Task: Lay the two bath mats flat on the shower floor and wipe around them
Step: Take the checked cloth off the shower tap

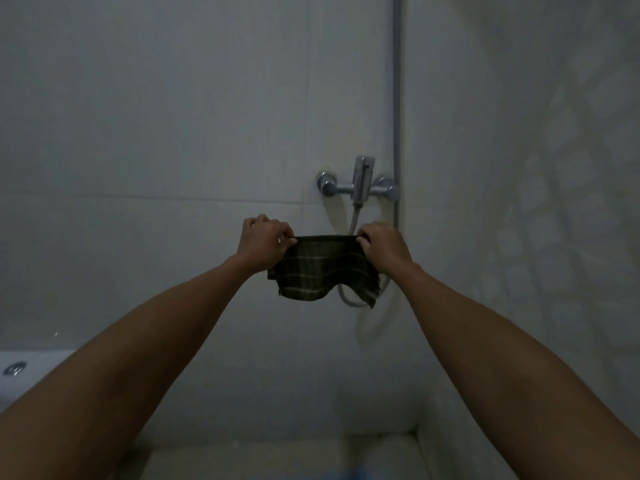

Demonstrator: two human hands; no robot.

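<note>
Cloth (323, 270) for the wiping is in my two hands, held up in the air in front of the tiled wall (156, 133), and it touches nothing else. It is dark green with thin light stripes that cross in a check pattern. My left hand (265, 242) pinches its upper left corner between the thumb and the curled fingers, and my right hand (382, 245) pinches the upper right corner in the same way. The top edge is pulled almost straight between both hands, and the rest hangs down loosely, with the lower edge uneven and one corner falling lower on the right side. Both my arms are stretched forward, bare to the elbow. Behind the cloth, a little above and to the right, the chrome shower mixer (360, 183) is fixed on the wall, and its grey hose (353, 216) goes down behind the cloth and makes a loop under it. A thin pipe (397, 81) rises from the mixer along the corner of the walls. On the right the wall (554, 168) has a pale pattern. At the low left I see a white ledge (41, 368) with a small round metal fitting (14, 369) in it. The shower floor (277, 459) shows at the bottom edge. I cannot see the bath mats.
</note>
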